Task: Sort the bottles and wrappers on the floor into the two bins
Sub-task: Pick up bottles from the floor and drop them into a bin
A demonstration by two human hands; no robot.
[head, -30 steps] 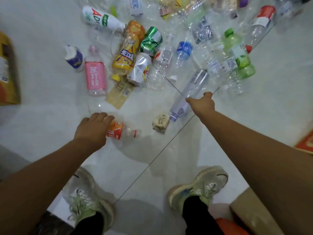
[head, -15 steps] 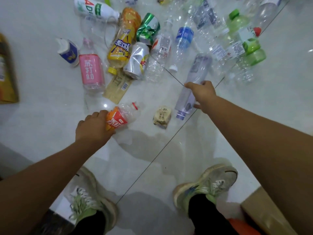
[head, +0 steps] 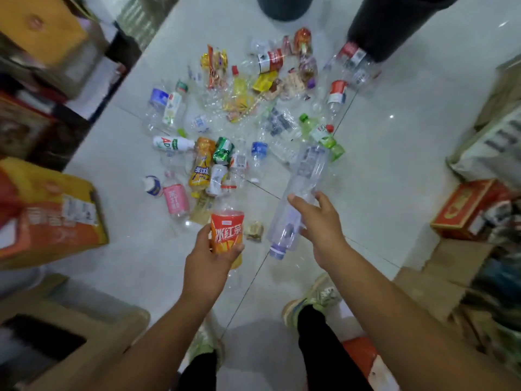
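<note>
My left hand is shut on an orange-labelled bottle, held upright above the floor. A long clear bottle with a purple cap is gripped in my right hand, cap end pointing down toward me. A pile of bottles and wrappers covers the white tiles ahead. A crumpled beige wrapper lies between my hands. Two dark bins stand at the far end: one at centre, the other to the right.
Orange and yellow cardboard boxes stand at the left. Red boxes and flattened cardboard line the right side. A brown box sits near my left foot. My shoes rest on the tiles below my hands.
Both hands lifted their bottles off the floor and came up toward me. My view rose and pulled back, so the bins and the side boxes came into sight.
</note>
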